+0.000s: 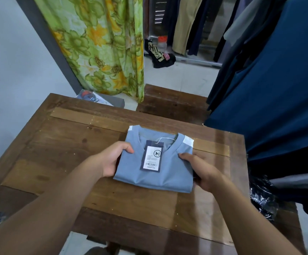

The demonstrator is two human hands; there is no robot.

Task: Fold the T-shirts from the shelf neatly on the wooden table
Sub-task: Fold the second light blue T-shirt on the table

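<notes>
You look to be at the last step for this one. The light blue folded cotton T-shirt (150, 180) lies as a compact rectangle on the middle of the brown wooden plank table (72, 144), collar away from you. Its white and navy paper hang tag (152, 158) sits face up on the chest.

Your left grip (115, 159) pinches the shirt's left edge, thumb on top and fingers tucked beneath. Your right grip (203, 174) holds the shirt's right edge with the thumb on top. Its fingers are in shadow, so they are probably curled under too.

I judge the next move calls for squaring the edges and flattening the near crease. After that, either let go or lift the packet level so the folds hold.
</notes>
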